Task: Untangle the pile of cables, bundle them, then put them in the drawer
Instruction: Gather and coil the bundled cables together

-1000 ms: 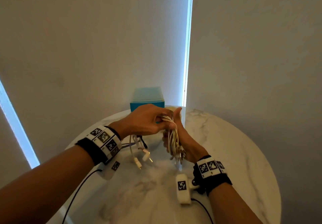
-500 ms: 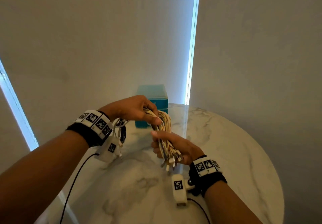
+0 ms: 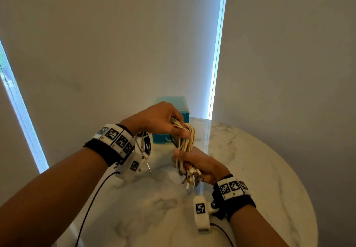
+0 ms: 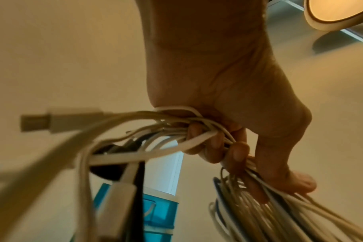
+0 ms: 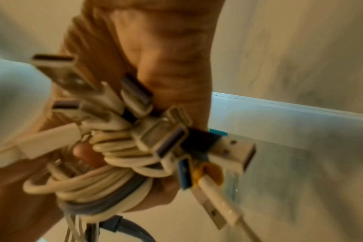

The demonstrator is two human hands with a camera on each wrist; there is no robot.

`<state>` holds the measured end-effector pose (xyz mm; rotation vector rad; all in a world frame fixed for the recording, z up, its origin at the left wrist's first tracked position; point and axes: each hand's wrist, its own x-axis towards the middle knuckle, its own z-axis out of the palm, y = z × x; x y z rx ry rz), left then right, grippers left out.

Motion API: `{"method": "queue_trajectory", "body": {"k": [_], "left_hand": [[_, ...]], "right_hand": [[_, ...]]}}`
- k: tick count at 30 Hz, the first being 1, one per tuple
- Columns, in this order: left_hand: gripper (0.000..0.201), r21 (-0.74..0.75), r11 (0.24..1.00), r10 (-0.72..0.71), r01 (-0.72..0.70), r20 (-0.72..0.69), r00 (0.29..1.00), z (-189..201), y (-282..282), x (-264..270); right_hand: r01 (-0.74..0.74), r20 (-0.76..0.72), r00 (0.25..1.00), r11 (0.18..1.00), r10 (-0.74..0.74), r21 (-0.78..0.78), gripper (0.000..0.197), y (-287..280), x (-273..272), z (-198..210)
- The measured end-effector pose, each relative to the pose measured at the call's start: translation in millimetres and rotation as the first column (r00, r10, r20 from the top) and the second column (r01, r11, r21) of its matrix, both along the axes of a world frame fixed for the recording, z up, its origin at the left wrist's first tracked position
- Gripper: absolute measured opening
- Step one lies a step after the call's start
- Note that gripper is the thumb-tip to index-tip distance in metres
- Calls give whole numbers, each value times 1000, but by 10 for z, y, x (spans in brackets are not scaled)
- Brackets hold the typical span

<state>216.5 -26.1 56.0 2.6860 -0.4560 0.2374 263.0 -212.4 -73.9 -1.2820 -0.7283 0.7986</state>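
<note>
A round marble table (image 3: 269,179) is filling the lower part of the head view, with a teal drawer box (image 3: 173,110) sitting at its far edge against the pale wall, partly hidden behind the hands. Above the tabletop, the bundle of cables (image 3: 185,148), mostly white with a few dark strands, is hanging upright between both hands. The left hand (image 3: 158,119) is clenching the looped top of the bundle, fingers curled round the strands, with several loose ends trailing under its wrist. The right hand (image 3: 200,164) is gripping the lower end, fingers wrapped round the gathered cords. A cluster of USB plugs (image 5: 135,114) is sticking out just below that grip, toward the wrist.
</note>
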Motion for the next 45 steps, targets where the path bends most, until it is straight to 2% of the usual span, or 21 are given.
{"method": "queue_trajectory", "body": {"k": [2,5,8,11,13,15,17,21,25,29,33,38,40,43,45], "left_hand": [[37,99,994,50,-52,31,998,-29,-118,59],[43,214,972,85,-100,76,993,-69,-324,141],[41,256,965,52,-61,42,998,-72,-500,211],[38,197,980,33,-23,-44,999,-78,-521,259],[42,85,996,33,-24,-103,994,-117,-441,291],[54,-29,998,49,-53,-141,989,-163,-338,316],[54,-84,995,41,-55,-156,987,-178,-262,319],[46,-47,995,72,-84,-212,975,-124,-143,309],[39,-74,991,103,-116,-156,982,-201,-118,336],[35,-134,984,96,-114,-132,987,-244,-193,337],[32,-130,988,69,-84,-122,990,-160,-244,285],[31,-24,998,59,-58,15,998,58,-360,155],[35,-49,997,68,-68,-1,998,87,-358,149],[35,-123,989,76,-82,-53,996,43,-294,169],[32,-156,985,65,-74,-61,996,-34,-273,206]], "right_hand": [[76,44,997,989,-71,-129,47,-6,7,8],[152,47,988,961,-145,-229,17,-15,4,4],[206,44,978,938,-202,-279,13,-13,24,-16],[205,-48,973,937,-227,-285,22,-20,45,-26],[176,-145,964,946,-221,-271,29,-46,62,-20],[174,-158,962,945,-224,-278,23,-56,95,-28],[175,-162,961,944,-226,-278,11,-80,136,-37],[149,-217,953,951,-212,-272,15,-175,229,-68],[180,-213,949,952,-234,-247,6,-135,210,-61],[215,-200,944,948,-264,-236,18,-129,208,-80],[261,-168,939,941,-299,-213,39,-119,218,-72],[331,-44,941,939,-336,-88,27,-84,191,16],[364,-12,931,930,-365,-59,25,-72,174,20],[405,-37,913,914,-406,-26,26,-28,138,-9],[396,-114,912,918,-393,-4,32,20,114,-66]]}}
